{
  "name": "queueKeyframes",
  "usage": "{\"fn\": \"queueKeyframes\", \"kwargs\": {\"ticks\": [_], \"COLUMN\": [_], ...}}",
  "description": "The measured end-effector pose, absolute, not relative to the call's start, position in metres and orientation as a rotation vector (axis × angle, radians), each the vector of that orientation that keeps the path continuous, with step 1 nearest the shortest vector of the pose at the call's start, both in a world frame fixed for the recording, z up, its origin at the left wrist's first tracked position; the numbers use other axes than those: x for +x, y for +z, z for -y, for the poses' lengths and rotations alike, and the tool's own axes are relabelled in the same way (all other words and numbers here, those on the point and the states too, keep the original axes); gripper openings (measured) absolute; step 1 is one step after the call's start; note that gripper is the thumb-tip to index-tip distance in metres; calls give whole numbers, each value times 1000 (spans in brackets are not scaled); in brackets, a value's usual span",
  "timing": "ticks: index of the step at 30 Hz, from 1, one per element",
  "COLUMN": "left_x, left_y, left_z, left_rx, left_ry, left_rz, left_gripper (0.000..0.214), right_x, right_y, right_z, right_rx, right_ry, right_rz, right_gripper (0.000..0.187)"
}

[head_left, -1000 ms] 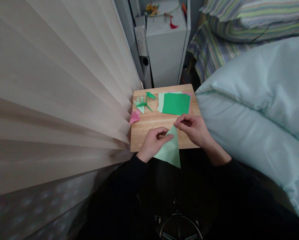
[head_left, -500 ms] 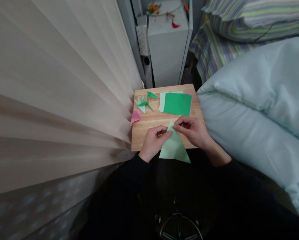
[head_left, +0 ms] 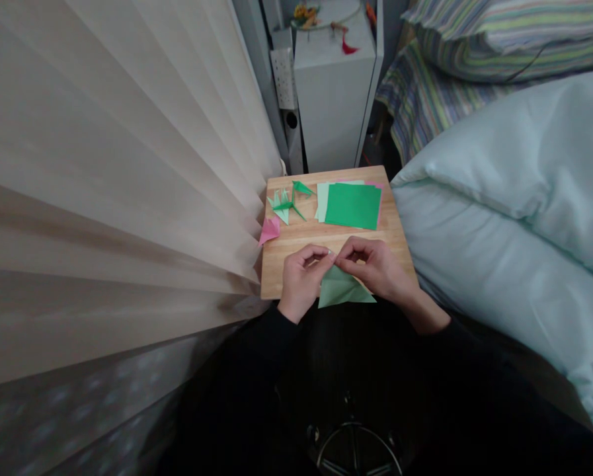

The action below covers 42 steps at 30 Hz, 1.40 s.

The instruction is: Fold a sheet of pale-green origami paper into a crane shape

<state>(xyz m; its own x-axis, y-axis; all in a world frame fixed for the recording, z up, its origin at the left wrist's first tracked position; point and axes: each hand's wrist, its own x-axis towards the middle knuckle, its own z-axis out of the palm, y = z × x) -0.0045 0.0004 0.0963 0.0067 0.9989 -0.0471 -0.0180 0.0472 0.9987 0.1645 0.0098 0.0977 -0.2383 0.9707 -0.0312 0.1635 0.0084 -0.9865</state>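
Left of the wooden table [head_left: 271, 274], a cream curtain [head_left: 127, 165] fills much of my view; at right lies a pale blue quilt [head_left: 514, 218]. A white cabinet [head_left: 333, 109] stands beyond.

Hands, over the table's near part: left hand [head_left: 299, 279], thumb and forefinger pinched; right hand [head_left: 379, 270], likewise, just beside it. I read both as gripping the pale green sheet [head_left: 343, 292] at its upper end. The sheet spreads below the fingertips, its lower edge past the table's near edge; whether it touches the wood I cannot tell. At the far right lies a paper stack [head_left: 353, 206], dark green uppermost, pale green and pink edges showing.

Step, my judgement: a small crease at the sheet's tip. I would have the left pinch anchor the layers, align the edges before pressing, and run the right thumb outward lightly, as thin paper wrinkles easily.

Containers: the cabinet's inside is hidden from me, as are the contents of a white dotted box [head_left: 283, 78] beside it.

Smallest: a dark green folded piece [head_left: 292, 206] over a pale green one, and a pink folded piece [head_left: 270, 230] near the curtain.
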Motion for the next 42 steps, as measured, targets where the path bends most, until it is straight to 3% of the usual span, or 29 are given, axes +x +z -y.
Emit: {"fn": "queueKeyframes", "kwargs": {"ticks": [20,28,42], "left_x": [-11,-8,-14], "left_y": [84,87,82], "left_z": [-8,-4,-7], "left_rx": [796,1213,1041], "left_ry": [1355,1147,1305], "left_rz": [-1190,-1182,-1231], "left_gripper": [19,17,16], "right_x": [160,163,163], "right_y": [100,98,96], "right_z": [-7,-8,-8], "right_rx": [-1208,-1239,-1227], "right_ry": [1334,1323,1325], "right_rz": [1530,1505,1529], "right_gripper": [13,16,21]}}
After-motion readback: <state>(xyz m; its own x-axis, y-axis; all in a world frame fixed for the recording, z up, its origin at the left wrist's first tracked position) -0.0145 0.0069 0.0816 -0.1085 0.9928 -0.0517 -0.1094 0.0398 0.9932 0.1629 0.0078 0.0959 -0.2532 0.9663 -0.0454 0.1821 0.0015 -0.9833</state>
